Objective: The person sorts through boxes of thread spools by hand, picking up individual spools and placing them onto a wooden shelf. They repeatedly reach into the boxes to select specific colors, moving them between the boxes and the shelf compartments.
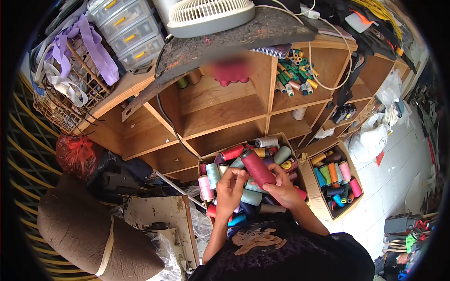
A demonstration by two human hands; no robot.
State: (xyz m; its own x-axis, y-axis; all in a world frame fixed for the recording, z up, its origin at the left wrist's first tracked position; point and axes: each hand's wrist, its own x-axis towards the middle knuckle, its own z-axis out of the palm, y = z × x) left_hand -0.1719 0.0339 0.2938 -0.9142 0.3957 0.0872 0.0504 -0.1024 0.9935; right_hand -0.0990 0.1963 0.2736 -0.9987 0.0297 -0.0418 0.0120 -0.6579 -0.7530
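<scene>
Dark-red cylindrical thread spool (257, 168), tilted above multicoloured cylindrical spools (251, 196).
Our right hand (283, 188) is grasping its lower end, ideally steadily; whether our curled left hand (230, 189) is pinching anything, we cannot tell.

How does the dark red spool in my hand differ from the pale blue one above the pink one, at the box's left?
Place: the dark red spool is in the right hand; the pale blue spool sits among other spools.
Apparent size: the dark red spool looks longer than the pale blue spool.
Both carry wound thread.
</scene>
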